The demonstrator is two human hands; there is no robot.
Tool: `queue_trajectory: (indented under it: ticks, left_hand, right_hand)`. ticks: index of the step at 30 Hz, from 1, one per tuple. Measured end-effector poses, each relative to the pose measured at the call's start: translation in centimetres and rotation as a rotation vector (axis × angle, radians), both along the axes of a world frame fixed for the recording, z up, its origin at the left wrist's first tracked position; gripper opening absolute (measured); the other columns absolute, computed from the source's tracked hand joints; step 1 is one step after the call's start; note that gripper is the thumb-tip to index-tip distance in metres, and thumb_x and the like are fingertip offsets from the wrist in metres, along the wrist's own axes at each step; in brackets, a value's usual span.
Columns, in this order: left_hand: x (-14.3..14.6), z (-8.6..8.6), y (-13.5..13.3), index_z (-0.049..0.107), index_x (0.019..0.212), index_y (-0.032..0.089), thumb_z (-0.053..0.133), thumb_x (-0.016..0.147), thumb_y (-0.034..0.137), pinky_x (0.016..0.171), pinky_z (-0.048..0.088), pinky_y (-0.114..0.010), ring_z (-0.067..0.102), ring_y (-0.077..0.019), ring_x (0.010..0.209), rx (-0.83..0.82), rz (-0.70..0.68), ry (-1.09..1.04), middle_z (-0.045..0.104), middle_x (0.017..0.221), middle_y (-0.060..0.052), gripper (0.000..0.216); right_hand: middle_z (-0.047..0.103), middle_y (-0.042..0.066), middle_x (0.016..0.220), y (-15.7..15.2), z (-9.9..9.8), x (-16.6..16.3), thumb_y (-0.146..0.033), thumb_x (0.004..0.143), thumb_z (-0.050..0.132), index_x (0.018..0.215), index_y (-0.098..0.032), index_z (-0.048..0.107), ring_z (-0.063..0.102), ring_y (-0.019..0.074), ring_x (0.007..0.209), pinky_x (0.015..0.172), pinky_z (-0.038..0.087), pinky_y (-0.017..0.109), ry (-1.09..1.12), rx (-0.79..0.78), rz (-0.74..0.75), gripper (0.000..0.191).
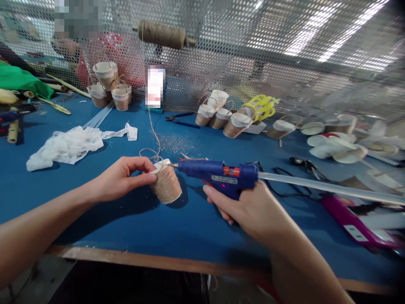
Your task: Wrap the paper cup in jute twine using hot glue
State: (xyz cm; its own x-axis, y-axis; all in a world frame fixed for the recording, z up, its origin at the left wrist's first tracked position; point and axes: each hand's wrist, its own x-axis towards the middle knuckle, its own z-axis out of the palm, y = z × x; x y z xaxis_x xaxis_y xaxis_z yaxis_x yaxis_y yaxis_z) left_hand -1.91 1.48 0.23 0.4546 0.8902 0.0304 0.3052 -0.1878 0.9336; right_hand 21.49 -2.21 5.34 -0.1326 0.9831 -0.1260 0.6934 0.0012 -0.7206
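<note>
Between the thumb and fingers of my left hand [134,175] is the rim of a small twine-wrapped cup [167,185], tilted above the blue table. My right hand [243,204] grips a blue hot glue gun [218,175], its nozzle at the cup's rim. A long clear glue stick [316,185] sticks out of the gun's back. From the cup, a loose strand of twine [156,135] loops up towards a twine spool [163,34] on a rod. Whether the nozzle touches the cup I cannot tell.
Finished-looking small cups with handles [120,97] stand at the back left, more [236,124] at the back right. White fabric [69,145] lies left. Pliers [182,119], a phone [155,86], scissors [306,164] and a purple power strip [351,223] are around. A perforated metal screen [228,55] rises behind.
</note>
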Motion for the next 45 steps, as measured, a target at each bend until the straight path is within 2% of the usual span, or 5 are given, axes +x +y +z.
queue_trajectory:
  ticks: [9, 14, 20, 24, 45]
  left_hand:
    - [0.1, -0.1, 0.0, 0.057, 0.075, 0.014, 0.053, 0.08, 0.03, 0.074, 0.043, -0.028, 0.057, -0.0148, 0.077, 0.022, -0.005, -0.014, 0.064, 0.084, -0.005, 0.018]
    - [0.1, 0.1, 0.0, 0.058, 0.076, 0.014, 0.053, 0.08, 0.03, 0.074, 0.042, -0.028, 0.056, -0.0149, 0.078, 0.031, -0.005, 0.01, 0.063, 0.085, -0.005, 0.017]
    - [0.0, 0.1, 0.1, 0.059, 0.079, 0.014, 0.054, 0.08, 0.03, 0.074, 0.042, -0.029, 0.055, -0.015, 0.078, 0.025, -0.019, 0.007, 0.062, 0.087, -0.005, 0.017]
    - [0.0, 0.1, 0.1, 0.059, 0.078, 0.013, 0.054, 0.08, 0.028, 0.076, 0.041, -0.03, 0.055, -0.0157, 0.08, 0.021, -0.032, -0.004, 0.062, 0.088, -0.006, 0.016]
    - [-0.2, -0.1, 0.1, 0.06, 0.078, 0.013, 0.055, 0.079, 0.027, 0.076, 0.042, -0.03, 0.055, -0.0151, 0.079, 0.019, -0.025, -0.027, 0.063, 0.084, -0.005, 0.015]
  right_hand:
    - [0.047, -0.005, 0.037, -0.7, -1.0, -0.4, -0.036, 0.073, 0.056, 0.056, -0.021, 0.048, 0.043, 0.0093, 0.03, 0.032, 0.036, 0.022, -0.025, 0.071, -0.014, 0.024]
    - [0.044, -0.007, 0.035, -0.4, -1.0, -0.2, -0.033, 0.074, 0.054, 0.057, -0.022, 0.049, 0.042, 0.0092, 0.029, 0.032, 0.036, 0.022, 0.024, 0.077, 0.066, 0.021]
    - [0.046, -0.005, 0.036, -0.1, -0.2, 0.4, -0.04, 0.075, 0.054, 0.052, -0.023, 0.045, 0.046, 0.0103, 0.034, 0.039, 0.041, 0.024, -0.019, 0.016, -0.005, 0.03]
    - [0.047, -0.003, 0.038, 0.4, -0.1, 0.6, -0.041, 0.075, 0.053, 0.05, -0.024, 0.041, 0.047, 0.0111, 0.036, 0.04, 0.041, 0.025, -0.044, -0.029, 0.01, 0.033]
    - [0.046, -0.005, 0.036, 0.5, -0.4, 0.7, -0.039, 0.075, 0.053, 0.052, -0.022, 0.043, 0.045, 0.0092, 0.033, 0.04, 0.04, 0.024, -0.015, -0.063, 0.024, 0.03]
